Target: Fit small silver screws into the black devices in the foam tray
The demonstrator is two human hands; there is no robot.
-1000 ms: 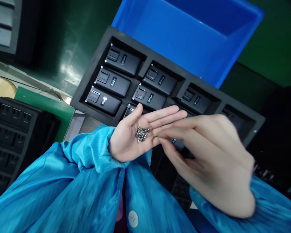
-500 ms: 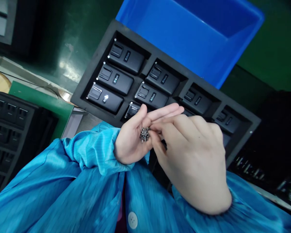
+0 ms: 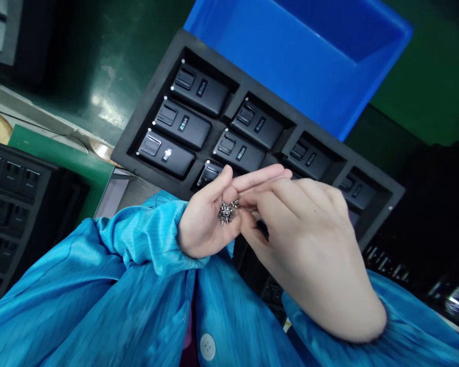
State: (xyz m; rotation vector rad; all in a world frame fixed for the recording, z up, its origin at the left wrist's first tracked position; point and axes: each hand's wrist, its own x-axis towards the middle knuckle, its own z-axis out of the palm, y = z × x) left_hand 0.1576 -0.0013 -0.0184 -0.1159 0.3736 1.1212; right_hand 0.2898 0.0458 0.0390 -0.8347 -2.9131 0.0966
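A small heap of shiny metal screws (image 3: 226,213) lies in the cupped palm of my left hand (image 3: 206,219), thumb raised and fingers stretched to the right. My right hand (image 3: 302,250) reaches over that palm from the right, thumb and forefinger pinched at the edge of the heap. One screw shows at the fingertips; the other right fingers are curled and partly hidden. Beyond both hands is a black foam tray (image 3: 149,86) holding several black cases marked "Riton", such as this upper-left case (image 3: 210,94). My hands cover some of the tray's near part.
A blue plastic bin (image 3: 268,56) stands against the tray's far side. At the left is another dark tray of black parts (image 3: 7,214), and a further tray (image 3: 13,46) sits at the upper left. The green tabletop (image 3: 133,46) has a worn edge.
The right hand and wrist have shifted slightly right and down, with the fingertips still at the heap. The screws look a little more spread in the left palm.
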